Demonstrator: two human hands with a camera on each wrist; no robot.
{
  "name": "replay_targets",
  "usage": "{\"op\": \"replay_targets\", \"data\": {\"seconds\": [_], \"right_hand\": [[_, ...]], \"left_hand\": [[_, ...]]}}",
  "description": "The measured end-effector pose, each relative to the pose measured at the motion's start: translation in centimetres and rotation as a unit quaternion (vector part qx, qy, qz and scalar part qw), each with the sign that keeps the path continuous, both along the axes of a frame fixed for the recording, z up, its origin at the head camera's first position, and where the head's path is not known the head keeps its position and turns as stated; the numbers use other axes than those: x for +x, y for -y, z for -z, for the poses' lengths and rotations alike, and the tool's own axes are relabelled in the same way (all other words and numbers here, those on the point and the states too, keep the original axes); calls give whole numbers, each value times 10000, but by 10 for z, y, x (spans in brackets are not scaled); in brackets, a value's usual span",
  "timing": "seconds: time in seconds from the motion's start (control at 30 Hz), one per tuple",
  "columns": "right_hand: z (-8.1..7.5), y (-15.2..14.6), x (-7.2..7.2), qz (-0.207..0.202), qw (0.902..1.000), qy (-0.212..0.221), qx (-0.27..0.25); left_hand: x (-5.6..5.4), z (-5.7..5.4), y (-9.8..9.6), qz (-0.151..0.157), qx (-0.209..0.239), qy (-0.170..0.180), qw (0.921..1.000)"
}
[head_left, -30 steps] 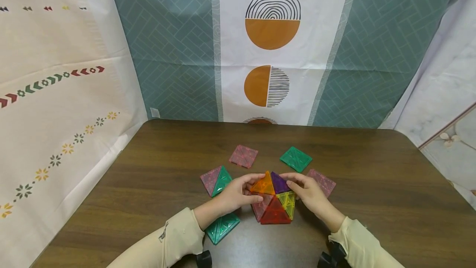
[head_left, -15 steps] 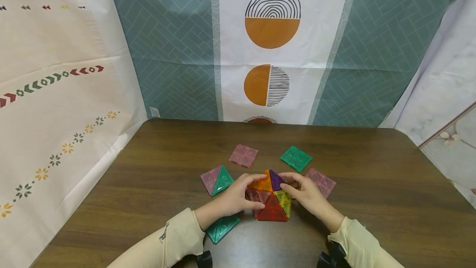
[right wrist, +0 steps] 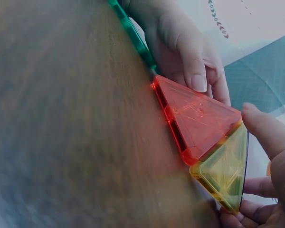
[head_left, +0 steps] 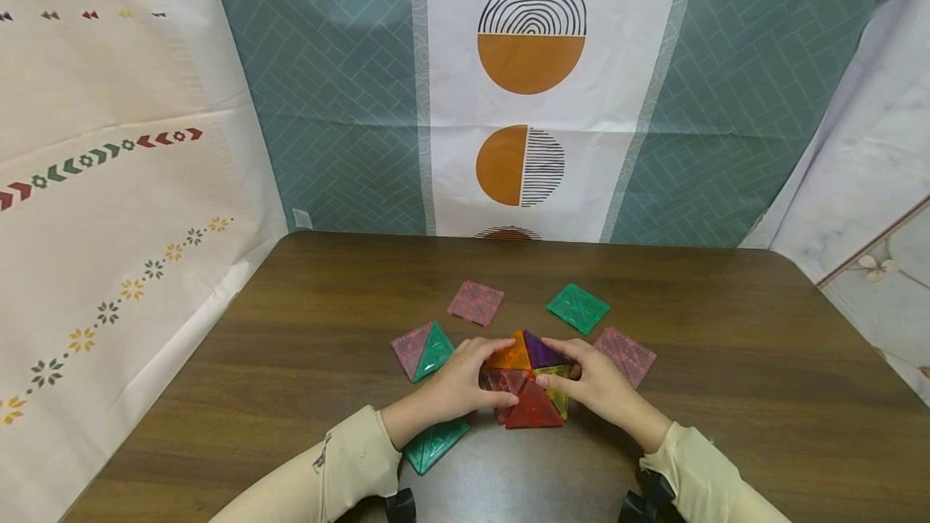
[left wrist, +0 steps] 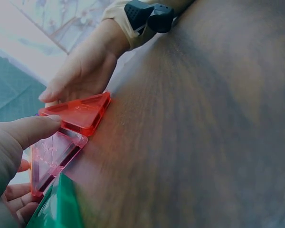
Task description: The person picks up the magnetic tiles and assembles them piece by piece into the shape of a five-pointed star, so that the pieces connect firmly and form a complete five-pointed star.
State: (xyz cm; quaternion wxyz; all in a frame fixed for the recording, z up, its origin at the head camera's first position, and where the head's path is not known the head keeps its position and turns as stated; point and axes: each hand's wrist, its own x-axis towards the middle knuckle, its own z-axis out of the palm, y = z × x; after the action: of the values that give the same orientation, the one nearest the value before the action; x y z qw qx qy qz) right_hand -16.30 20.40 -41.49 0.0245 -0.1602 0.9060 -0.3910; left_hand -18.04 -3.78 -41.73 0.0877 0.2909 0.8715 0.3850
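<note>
Triangular see-through magnetic tiles join at their tips into a raised, many-sided shape near the table's front. It shows a red tile (head_left: 534,408) in front, an orange tile (head_left: 512,355), a purple tile (head_left: 541,352), a yellow tile (right wrist: 223,171) and a pink tile (left wrist: 52,156). My left hand (head_left: 461,382) grips the left side, fingers behind the orange tile and thumb at the red and pink tiles. On the right side, my right hand (head_left: 606,382) holds the shape, its thumb over the yellow tile near the centre. Both hands partly hide the side tiles.
Around the shape on the brown table (head_left: 327,321) lie flat tile squares: a pink square (head_left: 476,303), a green square (head_left: 579,307), another pink square (head_left: 627,355) and a pink-and-green square (head_left: 425,351). Green tiles (head_left: 436,446) lie beneath the left forearm.
The joined tiles have shifted slightly left and appear drawn closer together. My right hand has moved left, its thumb now further over the yellow tile. The left hand has barely moved.
</note>
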Motion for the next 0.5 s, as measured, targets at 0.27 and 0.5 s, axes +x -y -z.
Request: {"op": "replay_targets", "data": {"seconds": [0.27,0.5], "right_hand": [[0,2,1,-71,9989,-145,449],[2,3,2,-63,9978,-275,607]], "left_hand": [[1,-1,0,25,-96,-14,9999],[2,0,0,-12,-224,63,9997]]}}
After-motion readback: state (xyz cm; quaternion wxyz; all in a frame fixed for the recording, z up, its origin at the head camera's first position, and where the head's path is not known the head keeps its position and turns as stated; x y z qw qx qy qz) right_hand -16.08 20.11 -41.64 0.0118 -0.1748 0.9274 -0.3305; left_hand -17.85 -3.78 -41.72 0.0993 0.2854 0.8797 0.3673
